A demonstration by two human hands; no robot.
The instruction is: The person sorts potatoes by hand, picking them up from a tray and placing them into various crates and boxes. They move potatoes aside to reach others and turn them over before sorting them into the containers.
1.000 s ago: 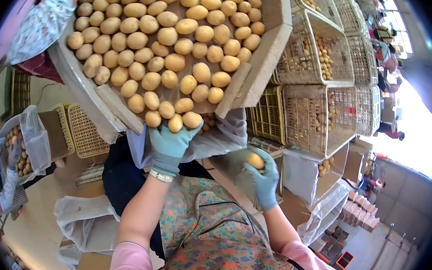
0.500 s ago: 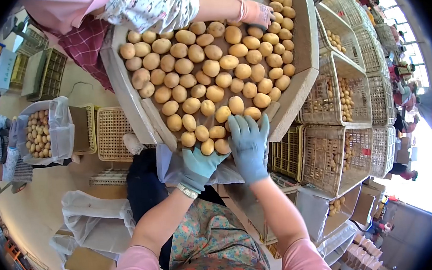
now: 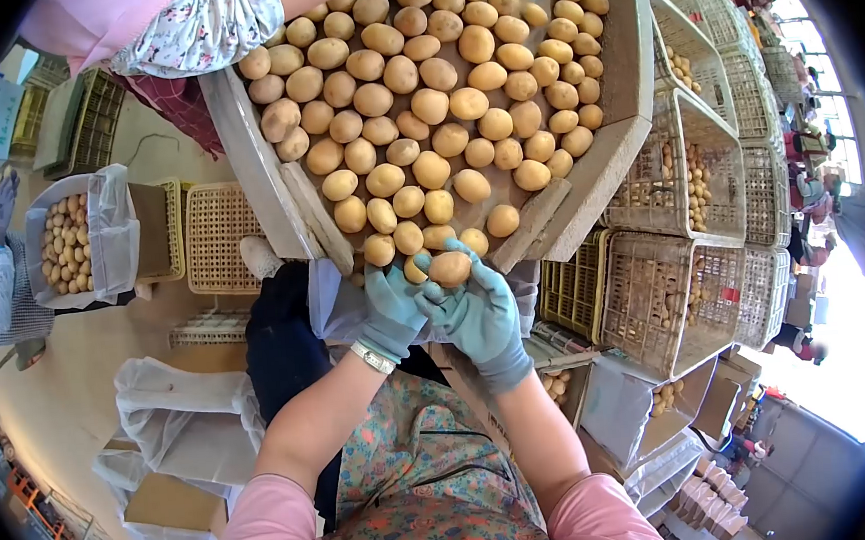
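My left hand [image 3: 392,308], in a blue-green glove, is curled against potatoes at the narrow mouth of the sorting table [image 3: 587,184]. My right hand [image 3: 478,317], also gloved, is closed on a potato [image 3: 450,269], its fingertips near my left hand. Many more potatoes [image 3: 433,170] lie on the table beyond both hands. Below the mouth, a plastic-lined container [image 3: 335,307] shows partly behind my hands and wrists. Whether my left hand grips one of the potatoes it touches is partly hidden.
Stacked plastic crates [image 3: 655,295] with potatoes stand at the right. At the left are a lined box of potatoes [image 3: 68,245], a yellow crate [image 3: 220,240] and lined cartons [image 3: 177,418]. A co-worker's sleeve [image 3: 200,30] reaches in at the top left; another person sits far left.
My right hand has moved left and closed on a potato. My left hand has curled upward. Some potatoes near the mouth have shifted. The co-worker's gloved hand has left the view.
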